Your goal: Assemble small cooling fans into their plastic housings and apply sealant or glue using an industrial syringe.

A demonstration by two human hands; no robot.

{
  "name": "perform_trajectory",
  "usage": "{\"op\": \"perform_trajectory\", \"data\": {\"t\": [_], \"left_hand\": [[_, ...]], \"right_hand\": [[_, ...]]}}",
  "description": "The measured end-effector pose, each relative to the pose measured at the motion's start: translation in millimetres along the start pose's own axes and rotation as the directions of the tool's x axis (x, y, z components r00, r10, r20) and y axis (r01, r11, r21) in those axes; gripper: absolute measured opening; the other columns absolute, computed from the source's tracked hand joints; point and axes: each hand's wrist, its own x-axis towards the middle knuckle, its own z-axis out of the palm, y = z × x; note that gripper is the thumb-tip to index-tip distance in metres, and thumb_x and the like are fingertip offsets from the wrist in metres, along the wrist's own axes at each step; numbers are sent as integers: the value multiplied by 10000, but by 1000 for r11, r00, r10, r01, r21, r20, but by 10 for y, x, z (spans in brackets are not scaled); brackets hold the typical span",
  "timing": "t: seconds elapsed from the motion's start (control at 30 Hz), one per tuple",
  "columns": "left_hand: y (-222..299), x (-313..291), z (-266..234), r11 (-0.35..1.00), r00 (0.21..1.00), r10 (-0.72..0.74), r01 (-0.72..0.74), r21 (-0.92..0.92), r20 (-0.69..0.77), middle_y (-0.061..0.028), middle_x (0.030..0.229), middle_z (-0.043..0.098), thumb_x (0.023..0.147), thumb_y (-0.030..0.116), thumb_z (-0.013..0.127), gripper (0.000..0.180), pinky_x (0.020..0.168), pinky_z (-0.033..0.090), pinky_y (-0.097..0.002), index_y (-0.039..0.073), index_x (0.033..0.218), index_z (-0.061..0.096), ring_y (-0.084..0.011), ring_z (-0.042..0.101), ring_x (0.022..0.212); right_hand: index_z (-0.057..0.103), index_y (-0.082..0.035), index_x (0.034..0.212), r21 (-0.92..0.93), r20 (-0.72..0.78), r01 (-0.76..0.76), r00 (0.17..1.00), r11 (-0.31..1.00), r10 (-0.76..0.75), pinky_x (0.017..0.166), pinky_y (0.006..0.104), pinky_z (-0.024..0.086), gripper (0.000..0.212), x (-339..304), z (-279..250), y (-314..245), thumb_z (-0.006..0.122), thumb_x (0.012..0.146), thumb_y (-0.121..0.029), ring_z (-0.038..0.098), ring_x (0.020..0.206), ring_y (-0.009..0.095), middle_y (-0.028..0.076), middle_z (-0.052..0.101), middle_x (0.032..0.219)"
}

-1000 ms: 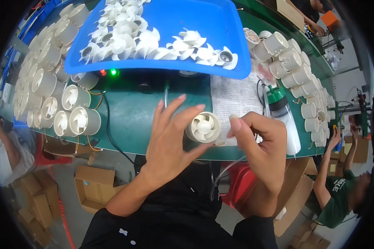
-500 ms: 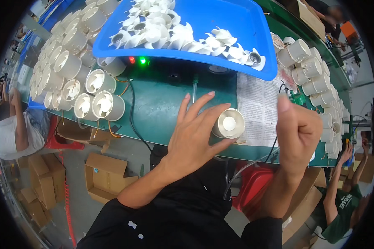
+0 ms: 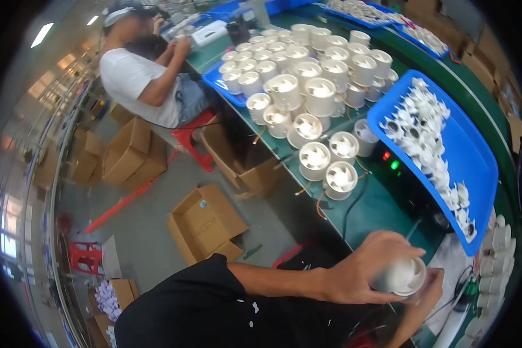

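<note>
A round white fan housing [image 3: 414,279] is held low at the right, over the bench's near edge. My left hand [image 3: 368,268] curls round it from the left, with fingers across the far side and the thumb near its lower rim. On the housing's right side, my right hand [image 3: 430,290] is closed against it, partly hidden behind it. A blurred white part shows at the housing's mouth; I cannot make out its shape. Finished-looking housings with white blades inside, such as this fan [image 3: 340,178], stand on the bench to the left.
A blue tray [image 3: 487,174] of loose white fan blades rests above a dark box with red and green lights [image 3: 395,165]. Many housings [image 3: 321,95] are stacked farther along the green bench [image 3: 368,211]. Cardboard boxes [image 3: 206,223] lie on the floor. A seated person [image 3: 142,81] works beyond.
My view has swung left, showing more of the bench and floor. My right hand, raised and apart before, has come to the housing in my left hand.
</note>
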Motion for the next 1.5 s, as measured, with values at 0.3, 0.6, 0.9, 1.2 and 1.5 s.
{"op": "perform_trajectory", "data": {"t": [0.3, 0.6, 0.9, 1.2, 1.5], "left_hand": [[358, 565, -2476, 934, 804, 166, 57, 352, -571, -99, 1179, 589, 827, 141, 769, 607, 891, 524, -295, -28, 1330, 476, -170, 600, 1057], [-869, 836, -5386, 542, 515, 211, 646, 538, -831, -216, 1093, 634, 652, 326, 848, 691, 907, 479, -400, -10, 1152, 510, -338, 630, 1037], [-1237, 775, -5199, 261, 486, -225, 865, 429, -844, -253, 1171, 641, 691, 458, 808, 714, 964, 466, -429, -13, 1178, 582, -373, 605, 1142], [-1499, 609, -6179, -567, 980, -85, 101, 817, -180, -180, 1065, 677, 958, 292, 514, 351, 934, 460, -432, 5, 1084, 672, -343, 618, 1029], [-76, 548, -1946, 590, 977, 132, 60, 805, -169, -140, 1182, 646, 1047, 185, 381, 359, 997, 442, -343, -47, 1187, 616, -241, 608, 1089]], "right_hand": [[448, 8, 869, -103, 3, 108, 994, 989, -108, 621, 386, 404, 176, 31, -25, 59, 544, 961, -107, 465, 633, 276, 155, 494, 705], [450, 10, 878, -118, 31, 174, 985, 978, -172, 627, 395, 396, 145, 9, 25, -91, 544, 952, -71, 458, 656, 301, 161, 477, 745], [465, 21, 903, -208, -2, 107, 994, 972, -110, 680, 421, 422, 147, -39, 60, -240, 533, 965, -94, 507, 739, 392, 211, 516, 814], [487, 3, 886, -242, -60, 123, 988, 962, -141, 687, 472, 417, 144, -47, 60, -283, 579, 922, -102, 519, 804, 406, 201, 520, 830], [513, -20, 940, -296, -101, 92, 987, 951, -127, 715, 417, 502, 181, -38, 86, -251, 629, 864, -136, 574, 846, 315, 146, 550, 878]]}}
